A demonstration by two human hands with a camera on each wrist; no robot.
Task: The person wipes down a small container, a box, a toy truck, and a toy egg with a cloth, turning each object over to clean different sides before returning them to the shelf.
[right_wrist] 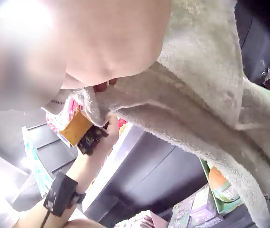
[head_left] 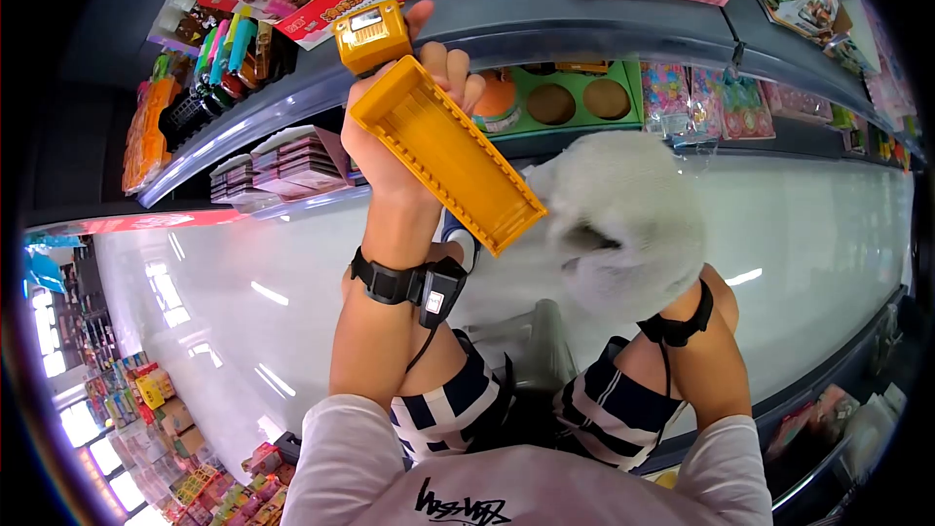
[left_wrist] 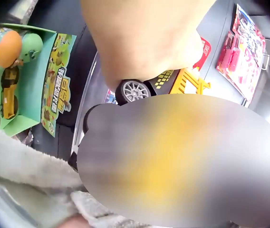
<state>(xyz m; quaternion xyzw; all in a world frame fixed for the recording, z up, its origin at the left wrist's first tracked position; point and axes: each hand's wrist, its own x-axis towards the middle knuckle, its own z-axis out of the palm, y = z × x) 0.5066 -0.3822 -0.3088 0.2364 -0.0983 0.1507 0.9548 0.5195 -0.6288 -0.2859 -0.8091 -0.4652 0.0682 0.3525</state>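
Note:
A yellow toy dump truck point(head_left: 450, 161) is in my left hand point(head_left: 382, 151), held up in front of the shelf. Its long bed tilts down to the right, and its cab is at the upper left by my fingers. One of its wheels point(left_wrist: 135, 90) shows under the hand in the left wrist view. My right hand point(right_wrist: 120, 38) grips a greyish-white plush cloth point(head_left: 633, 219). In the head view this cloth covers the hand and hangs just right of the truck bed. A blurred patch hides part of the left wrist view.
Ahead runs a grey store shelf point(head_left: 506, 29) with boxed toys on top. A green box point(head_left: 628, 97) with an orange toy egg stands on the lower level, near purple boxes point(head_left: 297, 168). A grey stool point(head_left: 550, 341) is between my knees. More shelving point(head_left: 838, 341) lies at the right.

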